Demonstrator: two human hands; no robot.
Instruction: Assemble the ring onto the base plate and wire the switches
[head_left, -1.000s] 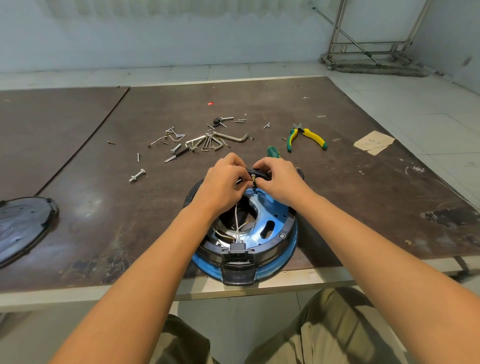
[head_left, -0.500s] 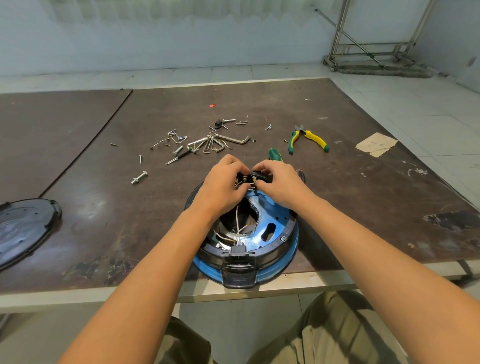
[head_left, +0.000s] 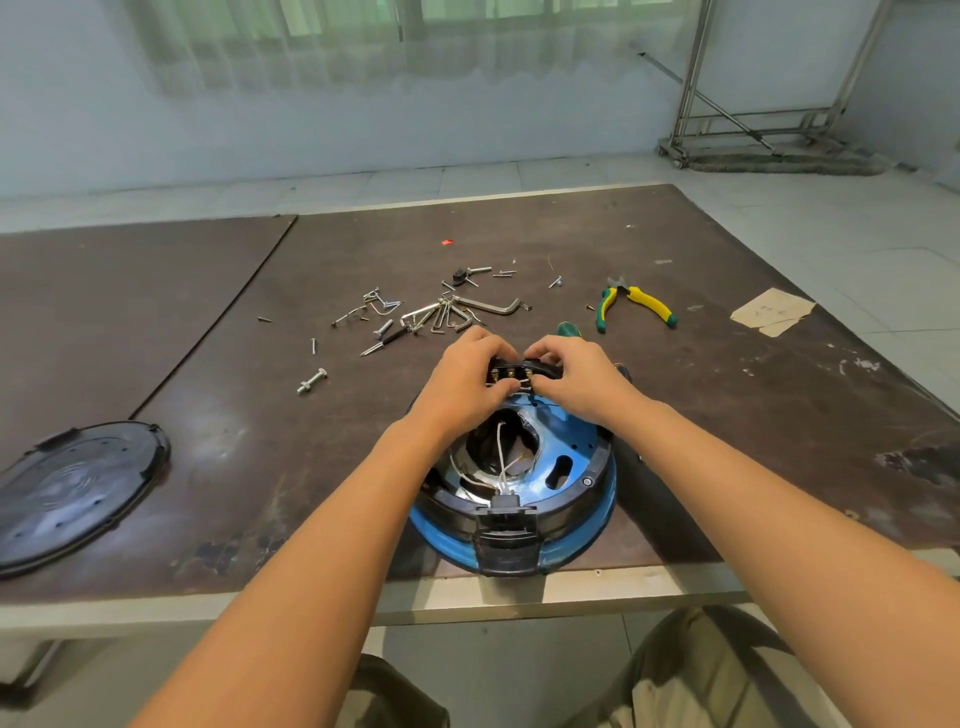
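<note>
Now slightly farther apart, left hand (head_left: 462, 385) grips the switch (head_left: 511, 371), right hand (head_left: 584, 379) pinches its wire (head_left: 521, 384).

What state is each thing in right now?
Left hand, gripping the switch.
Right hand, gripping the switch.
Switch, held at far rim of the housing, terminals exposed.
White wires, loose inside the housing.
Pliers, lying on the table, handles spread.
Black cover, off, lying on the table.

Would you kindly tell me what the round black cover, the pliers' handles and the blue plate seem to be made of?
The round black cover looks like moulded plastic: semi-gloss, with moulded ridges and soft reflections. The pliers' handles seem sleeved in matte yellow-and-green rubber or plastic. The blue plate is probably painted metal, glossy with cut slots and holes, though plastic is possible.
</note>
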